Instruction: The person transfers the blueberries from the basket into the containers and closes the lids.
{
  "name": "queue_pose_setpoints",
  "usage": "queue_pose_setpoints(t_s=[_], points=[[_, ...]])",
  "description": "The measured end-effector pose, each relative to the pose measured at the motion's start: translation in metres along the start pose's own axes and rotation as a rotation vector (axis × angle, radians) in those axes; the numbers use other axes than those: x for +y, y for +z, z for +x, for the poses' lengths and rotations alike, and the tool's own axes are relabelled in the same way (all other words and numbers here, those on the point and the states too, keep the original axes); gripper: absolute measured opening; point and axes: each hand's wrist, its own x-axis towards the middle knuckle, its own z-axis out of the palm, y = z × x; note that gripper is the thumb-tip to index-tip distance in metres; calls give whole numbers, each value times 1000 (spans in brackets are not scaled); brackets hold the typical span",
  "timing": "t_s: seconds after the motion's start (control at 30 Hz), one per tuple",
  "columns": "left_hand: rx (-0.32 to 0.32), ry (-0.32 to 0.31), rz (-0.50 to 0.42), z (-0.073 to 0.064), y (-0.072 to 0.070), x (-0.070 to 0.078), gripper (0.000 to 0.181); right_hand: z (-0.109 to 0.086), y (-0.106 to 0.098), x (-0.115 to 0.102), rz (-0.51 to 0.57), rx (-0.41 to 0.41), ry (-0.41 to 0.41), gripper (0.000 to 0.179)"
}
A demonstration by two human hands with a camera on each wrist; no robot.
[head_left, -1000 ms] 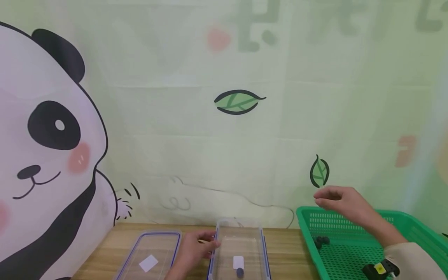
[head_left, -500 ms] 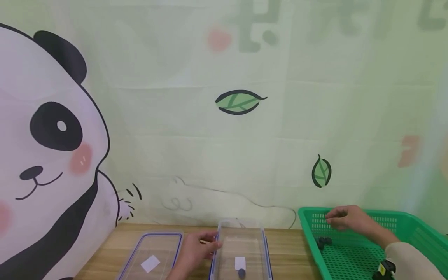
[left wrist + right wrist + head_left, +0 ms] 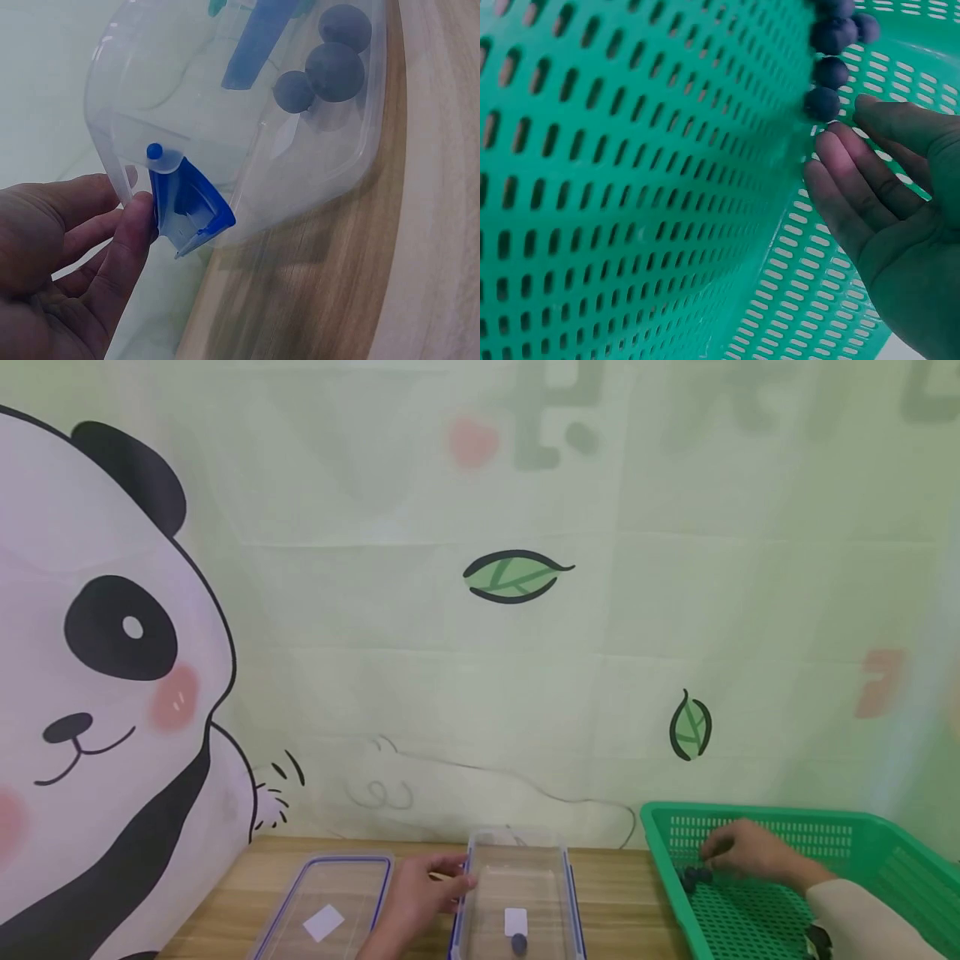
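My left hand (image 3: 420,893) holds the left wall of a clear plastic box (image 3: 551,893) near a far corner. In the left wrist view, the thumb lies beside a hanging blue clip (image 3: 191,206), fingers behind the wall. Round dark blueberries (image 3: 335,73) sit at one end of the box. My right hand (image 3: 757,852) reaches down into a green perforated basket (image 3: 757,914). Its thumb and fingertips stand apart beside a cluster of dark blueberries (image 3: 832,73) along the basket's side, with nothing visible held between them. Whether a fingertip touches the nearest berry, I cannot tell.
A clear lid (image 3: 300,902) with a blue seal and white label lies left of the box on the wooden table (image 3: 615,893). Behind the table hangs a pale green printed cloth (image 3: 375,693). The basket's raised rim (image 3: 660,860) stands right of the box.
My right hand has come down from above the basket's far rim to the blueberries inside. The left hand keeps its hold on the box.
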Motion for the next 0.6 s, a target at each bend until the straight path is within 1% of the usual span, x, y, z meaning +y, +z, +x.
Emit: queue_pose_setpoints(t_s=[0.1,0.23,0.33,0.37,0.5,0.57,0.6], points=[[-4,8,-3,-1,0,0,36,1,0,5,-30,-50,-60,13],[-7,20,-7,-1,0,-1,36,3,0,11,-50,-111,-94,13],[-6,22,-9,-1,0,-1,36,3,2,14,-34,-115,-65,10],[-5,23,-10,-1,0,-1,36,4,2,15,-38,-124,-75,9],[-5,19,-11,-1,0,-1,36,4,3,18,-18,-118,-55,7],[-3,15,-11,-1,0,0,36,5,3,20,-43,-134,-66,8],[-2,13,-11,-1,0,0,36,5,2,19,-45,-128,-59,8]])
